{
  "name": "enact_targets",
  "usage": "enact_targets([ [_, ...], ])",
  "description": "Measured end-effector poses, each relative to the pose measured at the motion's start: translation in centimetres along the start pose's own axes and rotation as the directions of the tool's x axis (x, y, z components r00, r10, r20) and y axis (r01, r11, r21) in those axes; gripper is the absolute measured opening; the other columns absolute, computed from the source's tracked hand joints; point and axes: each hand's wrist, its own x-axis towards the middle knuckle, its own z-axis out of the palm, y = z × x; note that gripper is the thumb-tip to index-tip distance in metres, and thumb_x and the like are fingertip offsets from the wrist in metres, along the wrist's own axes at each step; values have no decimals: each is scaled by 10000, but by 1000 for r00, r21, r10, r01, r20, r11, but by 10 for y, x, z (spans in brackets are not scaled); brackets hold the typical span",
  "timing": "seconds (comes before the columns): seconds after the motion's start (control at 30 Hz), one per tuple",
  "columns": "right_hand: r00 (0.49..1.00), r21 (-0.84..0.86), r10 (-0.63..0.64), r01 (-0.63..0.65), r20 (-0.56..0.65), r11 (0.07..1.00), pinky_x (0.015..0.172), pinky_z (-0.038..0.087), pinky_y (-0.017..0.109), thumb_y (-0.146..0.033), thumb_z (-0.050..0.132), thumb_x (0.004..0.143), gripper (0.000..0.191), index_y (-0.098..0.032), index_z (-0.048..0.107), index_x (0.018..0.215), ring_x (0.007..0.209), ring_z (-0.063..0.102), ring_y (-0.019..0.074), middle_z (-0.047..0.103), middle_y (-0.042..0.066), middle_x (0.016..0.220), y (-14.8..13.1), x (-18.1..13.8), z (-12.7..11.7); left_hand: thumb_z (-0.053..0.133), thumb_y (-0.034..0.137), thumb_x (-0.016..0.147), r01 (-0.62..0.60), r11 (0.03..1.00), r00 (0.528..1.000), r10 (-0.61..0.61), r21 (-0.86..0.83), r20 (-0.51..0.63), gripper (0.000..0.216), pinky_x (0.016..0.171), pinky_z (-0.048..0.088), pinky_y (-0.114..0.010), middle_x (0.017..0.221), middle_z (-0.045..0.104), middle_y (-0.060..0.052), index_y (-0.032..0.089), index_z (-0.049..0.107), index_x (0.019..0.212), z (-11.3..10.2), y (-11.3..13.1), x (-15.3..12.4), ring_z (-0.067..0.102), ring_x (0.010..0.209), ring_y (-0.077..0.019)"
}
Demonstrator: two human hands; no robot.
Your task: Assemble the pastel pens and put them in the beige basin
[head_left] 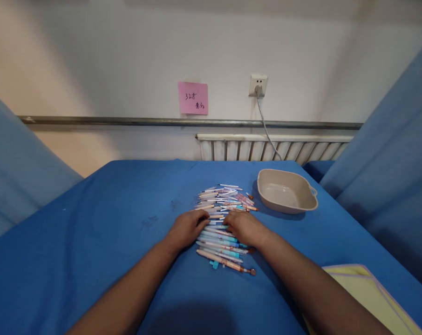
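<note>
A heap of several pastel pens [222, 204] lies on the blue-covered table [102, 232], mostly laid sideways. My left hand [186, 229] rests palm down at the left edge of the heap, fingers touching pen ends. My right hand [245, 228] lies flat on top of the heap's right side, covering some pens. Neither hand grips a pen that I can see. More pens [228, 261] stick out below my hands, nearest me.
An empty beige dish [287, 191] with a small handle stands right of the pens. A yellow cloth [368, 298] lies at the near right. Behind the table are a radiator [274, 148], a wall socket with cable and a pink note. Blue drapes flank both sides.
</note>
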Motion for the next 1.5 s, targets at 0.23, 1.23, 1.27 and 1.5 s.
enact_targets([
  [0.23,986,210,47,-12,-163,978,854,398,293,-144,511,861,180,-191,589,1016,987,550,181,610,70,1028,12,3,10,478,333,883,-49,995,999,47,-82,-26,221,813,438,-299,937,681,-36,216,647,962,0,-2,-1,600,898,-201],
  [1.23,967,255,40,26,-250,967,790,422,277,-202,500,892,120,-184,602,950,888,588,169,656,57,932,13,4,12,350,383,934,91,971,990,-111,-219,-81,342,741,484,-295,751,677,-9,209,577,1123,4,-5,0,639,734,-180],
  [1.27,966,253,42,25,-254,967,795,422,277,-194,503,889,116,-183,602,949,900,587,170,655,59,939,14,4,12,353,391,931,103,971,988,-125,-216,-90,350,746,485,-301,787,686,-19,205,576,1127,4,-6,1,642,756,-187],
  [1.5,971,205,73,-26,-227,978,808,419,270,-209,492,898,135,-183,597,979,922,587,170,650,64,964,18,3,12,481,333,879,-42,986,997,31,-159,-70,248,845,462,-322,991,674,-57,206,619,1041,9,-10,3,611,923,-205],
])
